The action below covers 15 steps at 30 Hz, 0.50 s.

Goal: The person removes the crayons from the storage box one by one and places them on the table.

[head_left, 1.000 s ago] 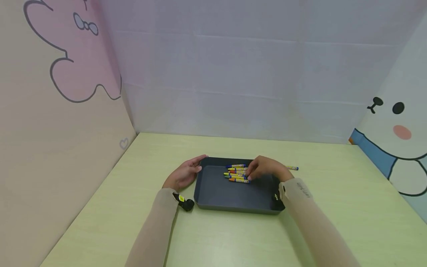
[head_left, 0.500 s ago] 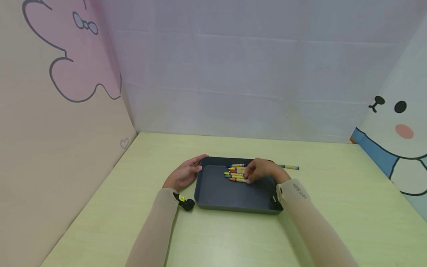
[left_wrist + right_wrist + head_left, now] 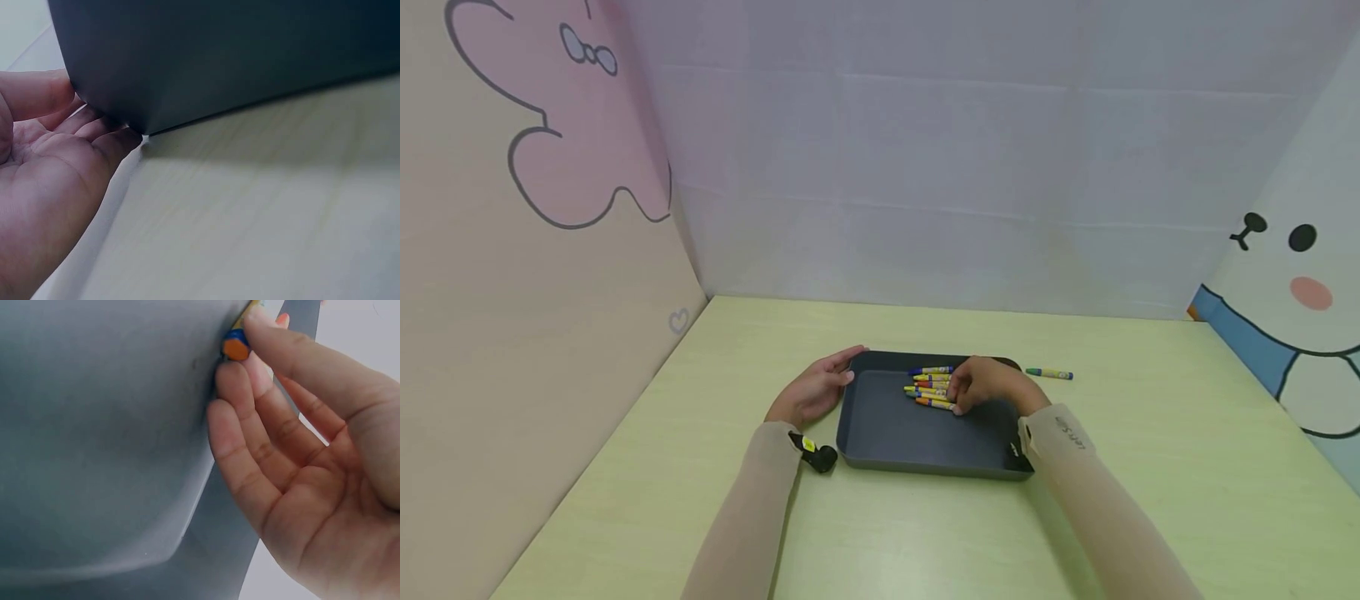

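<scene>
My right hand [image 3: 988, 385] is over the dark grey tray [image 3: 891, 446], thumb and fingertips pinching the rear end of an orange crayon [image 3: 934, 403]. In the right wrist view that crayon's orange end [image 3: 236, 349] with its blue band pokes out between thumb and fingers. Several more crayons lie side by side beyond it, among them a dark blue one [image 3: 928, 370] at the back; the right fingers cover some of their ends. At the tray's far left corner, my left hand [image 3: 815, 392] touches the outside with nearly straight fingers; its thumb [image 3: 47, 94] meets the wall.
A green-tipped crayon [image 3: 1049, 373] lies on the pale wooden table [image 3: 1150, 433], right of the tray's far corner. White cloth [image 3: 880, 208] closes off the back, with cartoon panels left and right. Black wrist devices [image 3: 820, 458] sit near the tray's sides.
My right hand has shifted slightly left, uncovering the whole green-tipped crayon on the table. The orange crayon's rear end has turned a little toward me. My left hand has stayed at the tray.
</scene>
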Available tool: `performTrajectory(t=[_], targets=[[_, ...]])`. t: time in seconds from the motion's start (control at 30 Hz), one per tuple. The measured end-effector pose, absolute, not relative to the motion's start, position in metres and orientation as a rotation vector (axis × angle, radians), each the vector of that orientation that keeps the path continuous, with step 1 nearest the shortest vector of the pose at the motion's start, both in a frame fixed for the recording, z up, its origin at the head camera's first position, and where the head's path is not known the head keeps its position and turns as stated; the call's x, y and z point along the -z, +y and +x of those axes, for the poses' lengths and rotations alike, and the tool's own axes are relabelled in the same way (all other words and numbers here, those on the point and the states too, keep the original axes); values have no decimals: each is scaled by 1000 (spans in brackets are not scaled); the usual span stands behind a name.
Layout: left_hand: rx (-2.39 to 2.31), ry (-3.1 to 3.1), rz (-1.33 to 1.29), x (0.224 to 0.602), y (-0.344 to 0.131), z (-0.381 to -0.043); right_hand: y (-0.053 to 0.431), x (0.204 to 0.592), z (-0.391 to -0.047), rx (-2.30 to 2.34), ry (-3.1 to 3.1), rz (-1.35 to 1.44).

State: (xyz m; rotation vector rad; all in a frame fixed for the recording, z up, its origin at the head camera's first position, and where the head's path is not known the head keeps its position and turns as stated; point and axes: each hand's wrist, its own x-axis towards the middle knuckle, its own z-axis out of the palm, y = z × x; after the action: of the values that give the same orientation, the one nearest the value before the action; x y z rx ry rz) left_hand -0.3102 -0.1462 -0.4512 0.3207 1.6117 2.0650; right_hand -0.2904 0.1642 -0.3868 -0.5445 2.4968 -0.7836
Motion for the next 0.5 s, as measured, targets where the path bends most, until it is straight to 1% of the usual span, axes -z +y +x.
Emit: performTrajectory(t=[0.5], targets=[[-2065, 1603, 321, 450, -146, -310, 166, 385, -290, 728, 2534, -612]])
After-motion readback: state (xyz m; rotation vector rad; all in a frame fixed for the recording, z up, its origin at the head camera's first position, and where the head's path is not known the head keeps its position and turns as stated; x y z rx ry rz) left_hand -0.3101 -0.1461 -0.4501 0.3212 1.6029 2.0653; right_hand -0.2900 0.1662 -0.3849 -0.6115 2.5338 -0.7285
